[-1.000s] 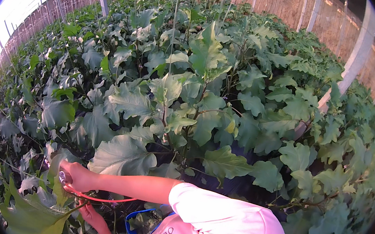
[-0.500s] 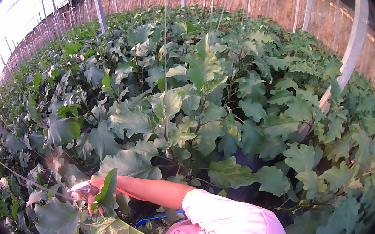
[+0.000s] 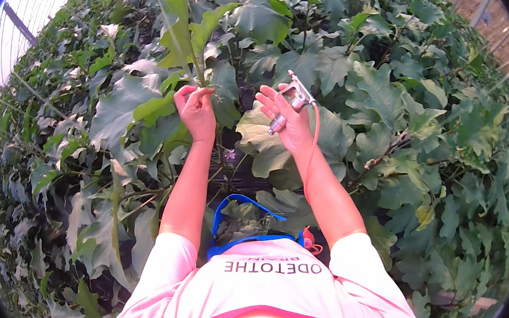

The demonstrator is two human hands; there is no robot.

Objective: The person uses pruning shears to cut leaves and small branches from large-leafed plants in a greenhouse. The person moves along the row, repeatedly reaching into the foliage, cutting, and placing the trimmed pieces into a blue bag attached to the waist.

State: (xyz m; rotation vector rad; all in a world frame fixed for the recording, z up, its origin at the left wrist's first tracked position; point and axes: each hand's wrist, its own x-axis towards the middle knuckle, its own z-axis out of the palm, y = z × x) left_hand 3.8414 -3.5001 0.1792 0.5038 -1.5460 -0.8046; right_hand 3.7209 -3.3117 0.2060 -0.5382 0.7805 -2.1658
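My left hand [image 3: 197, 115] is raised beside an eggplant stem [image 3: 199, 71] with large upright leaves. Its fingers are curled and the thumb is pressed in; whatever they pinch is too small to make out. To its right, my right hand [image 3: 296, 132] is turned palm up with its fingers partly spread. A small silver metal sprayer [image 3: 299, 97] lies across that palm, held by the thumb. From its end a thin pink hose [image 3: 317, 128] runs down along my forearm. Below and between my hands, a small purple flower [image 3: 230, 154] shows among the stems.
A blue-rimmed pouch [image 3: 217, 225] with grey-green leafy matter showing inside it is at my front, beside a small orange-red part [image 3: 308, 238]. Dense eggplant foliage [image 3: 387, 99] surrounds me. A thin line [image 3: 42, 97] crosses the plants on the left; an earthen wall [image 3: 502, 27] stands far right.
The view has tilted down. My right arm, stretched across to the lower left before, is now raised at the right with the sprayer. My left hand has come into full view.
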